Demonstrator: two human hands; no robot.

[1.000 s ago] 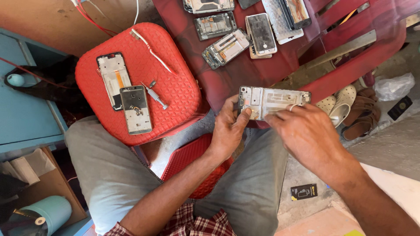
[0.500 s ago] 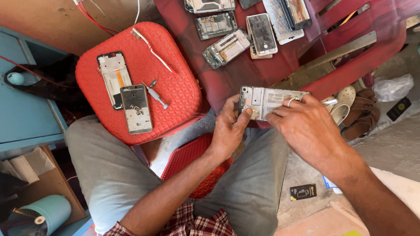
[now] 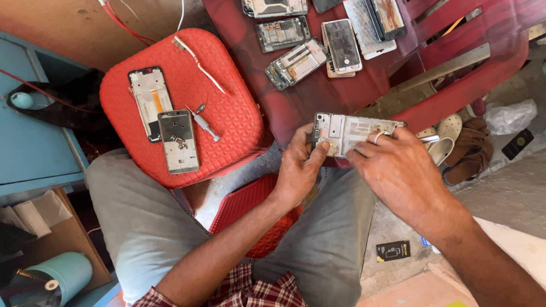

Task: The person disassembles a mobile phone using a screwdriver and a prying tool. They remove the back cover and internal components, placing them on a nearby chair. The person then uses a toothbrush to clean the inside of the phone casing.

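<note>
My left hand (image 3: 300,166) grips the left end of an opened phone frame (image 3: 347,128), thumb pressed on its lower edge. The frame is silver-grey, lies lengthwise and is held above my knees. Over its right half rests my right hand (image 3: 398,170), fingers curled, with a ring on one finger. A slim silver metal tool (image 3: 430,139) sticks out past that hand's knuckles; its tip is hidden behind the fingers. Both hands are at the front edge of a dark red plastic chair (image 3: 455,85).
A red stool (image 3: 227,119) at left carries two phone parts (image 3: 177,139), a small screwdriver (image 3: 203,122) and a white cable (image 3: 199,62). Several opened phones (image 3: 296,61) lie on the dark red chair. Sandals (image 3: 455,142) are on the floor at right, a blue cabinet (image 3: 34,148) at left.
My right hand has slid a little over the frame's right half, and the silver tool's end has come out past its knuckles. My left hand keeps its grip.
</note>
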